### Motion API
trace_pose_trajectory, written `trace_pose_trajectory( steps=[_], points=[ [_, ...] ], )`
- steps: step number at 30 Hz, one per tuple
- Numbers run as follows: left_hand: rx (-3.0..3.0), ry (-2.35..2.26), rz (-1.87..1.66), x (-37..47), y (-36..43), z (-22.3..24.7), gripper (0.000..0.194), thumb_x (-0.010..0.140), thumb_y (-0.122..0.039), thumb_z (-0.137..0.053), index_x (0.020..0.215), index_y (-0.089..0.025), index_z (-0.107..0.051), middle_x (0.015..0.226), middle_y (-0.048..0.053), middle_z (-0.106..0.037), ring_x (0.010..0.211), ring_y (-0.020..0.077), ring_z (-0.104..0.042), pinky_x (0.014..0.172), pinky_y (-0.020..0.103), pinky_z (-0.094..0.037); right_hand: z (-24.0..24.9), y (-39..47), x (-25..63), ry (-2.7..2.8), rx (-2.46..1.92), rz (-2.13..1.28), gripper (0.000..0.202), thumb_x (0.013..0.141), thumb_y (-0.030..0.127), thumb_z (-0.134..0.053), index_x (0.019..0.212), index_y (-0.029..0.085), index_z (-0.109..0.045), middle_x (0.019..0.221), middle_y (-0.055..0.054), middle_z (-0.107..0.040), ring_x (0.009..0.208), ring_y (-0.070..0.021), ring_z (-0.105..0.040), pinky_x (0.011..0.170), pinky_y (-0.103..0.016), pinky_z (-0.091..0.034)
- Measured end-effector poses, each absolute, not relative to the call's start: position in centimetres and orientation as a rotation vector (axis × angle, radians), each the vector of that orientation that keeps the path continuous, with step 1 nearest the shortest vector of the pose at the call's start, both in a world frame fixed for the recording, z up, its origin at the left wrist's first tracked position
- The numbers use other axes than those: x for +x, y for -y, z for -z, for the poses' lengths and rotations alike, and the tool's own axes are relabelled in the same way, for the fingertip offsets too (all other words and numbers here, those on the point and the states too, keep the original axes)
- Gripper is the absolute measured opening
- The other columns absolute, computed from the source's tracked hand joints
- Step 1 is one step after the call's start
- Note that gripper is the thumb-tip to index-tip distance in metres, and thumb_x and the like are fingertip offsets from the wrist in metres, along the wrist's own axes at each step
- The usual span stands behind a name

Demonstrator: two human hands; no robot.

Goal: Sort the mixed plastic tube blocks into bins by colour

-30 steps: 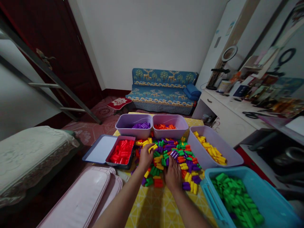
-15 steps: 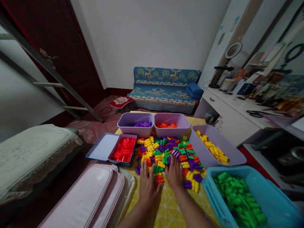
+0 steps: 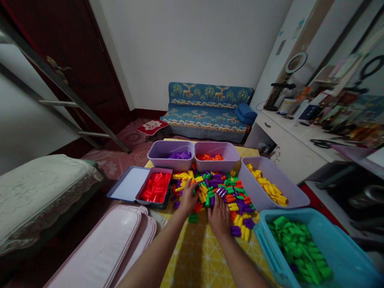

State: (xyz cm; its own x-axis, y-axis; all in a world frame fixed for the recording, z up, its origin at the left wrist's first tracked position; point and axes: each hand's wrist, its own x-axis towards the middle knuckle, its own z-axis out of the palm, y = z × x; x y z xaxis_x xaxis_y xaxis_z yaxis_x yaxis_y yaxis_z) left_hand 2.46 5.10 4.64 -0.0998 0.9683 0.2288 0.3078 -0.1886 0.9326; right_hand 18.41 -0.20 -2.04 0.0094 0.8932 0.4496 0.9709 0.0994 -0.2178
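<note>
Mixed plastic pieces [image 3: 231, 192] in yellow, green, purple and orange lie heaped on a table with a yellow patterned cloth [image 3: 207, 260]. At the heap's left side my left hand [image 3: 189, 198] reaches in, its fingers bent among yellow and orange pieces; whether it grips one is hard to see. My right hand [image 3: 219, 218] rests palm down at the near edge of the heap, fingers extended beside purple and green pieces, holding nothing visible.
Around the heap stand bins of purple [image 3: 171, 162], orange [image 3: 217, 162], yellow [image 3: 274, 198] and green pieces [image 3: 318, 216], plus a box of red pieces [image 3: 156, 172]. Pale lids [image 3: 99, 244] lie at the left. Beyond is a blue sofa [image 3: 207, 112].
My left hand has moved forward over the left part of the heap, and its fingers have bent. Some pieces there have shifted. My right hand is nearly unmoved.
</note>
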Motion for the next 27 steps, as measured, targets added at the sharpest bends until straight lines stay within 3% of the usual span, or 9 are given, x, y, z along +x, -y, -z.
trace_pose_trajectory(
  steps=[5,8,11,13,20,27],
  points=[
    [1.707,-1.674,-1.397,1.1,-2.4,-4.4,0.049,0.078,-0.030,-0.068,0.125,-0.024,-0.060,0.149,0.013,-0.042,0.142,0.0318,-0.034,0.117,0.049,-0.028,1.7,0.3,18.3,1.904,-1.836,0.200,0.059,0.087,0.022,-0.045,0.144,0.009,-0.034,0.141,-0.018,-0.051,0.130,-0.0261,-0.046,0.109,-0.040,-0.030],
    [1.838,-1.826,-1.195,1.4,0.7,-2.4,0.069,0.072,-0.042,-0.073,0.135,-0.024,-0.053,0.154,0.016,-0.035,0.144,0.0378,-0.028,0.114,0.056,-0.028,1.7,0.3,18.2,1.906,-1.828,0.206,0.061,0.087,0.023,-0.048,0.144,0.007,-0.034,0.140,-0.019,-0.052,0.130,-0.0267,-0.045,0.110,-0.040,-0.030],
    [1.977,-1.882,-0.981,2.4,1.8,-1.2,0.082,0.066,-0.051,-0.075,0.140,-0.027,-0.050,0.158,0.015,-0.030,0.146,0.0427,-0.020,0.115,0.063,-0.019,1.8,0.3,18.2,1.908,-1.838,0.213,0.060,0.087,0.023,-0.047,0.143,0.007,-0.034,0.140,-0.019,-0.052,0.130,-0.0268,-0.045,0.110,-0.040,-0.030],
    [2.037,-1.890,-0.914,2.8,1.2,-1.3,0.082,0.067,-0.049,-0.075,0.142,-0.030,-0.049,0.158,0.012,-0.031,0.146,0.0418,-0.019,0.116,0.062,-0.016,1.8,0.3,18.2,1.904,-1.837,0.214,0.060,0.088,0.023,-0.046,0.144,0.007,-0.033,0.141,-0.019,-0.052,0.131,-0.0268,-0.045,0.110,-0.040,-0.030],
    [2.203,-1.804,-0.939,2.1,-1.9,-1.7,0.070,0.073,-0.043,-0.070,0.139,-0.029,-0.052,0.155,0.010,-0.036,0.144,0.0378,-0.027,0.113,0.055,-0.030,1.9,0.2,18.5,1.889,-1.797,0.176,0.063,0.089,0.032,-0.049,0.145,0.009,-0.032,0.140,-0.019,-0.052,0.131,-0.0279,-0.045,0.110,-0.042,-0.033],
    [2.227,-1.819,-1.040,2.2,-1.2,-0.9,0.056,0.076,-0.034,-0.066,0.131,-0.030,-0.059,0.147,0.008,-0.046,0.141,0.0345,-0.035,0.114,0.054,-0.031,0.5,0.0,19.1,1.802,-1.693,-0.033,0.054,0.081,0.011,-0.039,0.135,0.013,-0.046,0.129,-0.014,-0.060,0.121,-0.0226,-0.054,0.101,-0.038,-0.042]
  ],
)
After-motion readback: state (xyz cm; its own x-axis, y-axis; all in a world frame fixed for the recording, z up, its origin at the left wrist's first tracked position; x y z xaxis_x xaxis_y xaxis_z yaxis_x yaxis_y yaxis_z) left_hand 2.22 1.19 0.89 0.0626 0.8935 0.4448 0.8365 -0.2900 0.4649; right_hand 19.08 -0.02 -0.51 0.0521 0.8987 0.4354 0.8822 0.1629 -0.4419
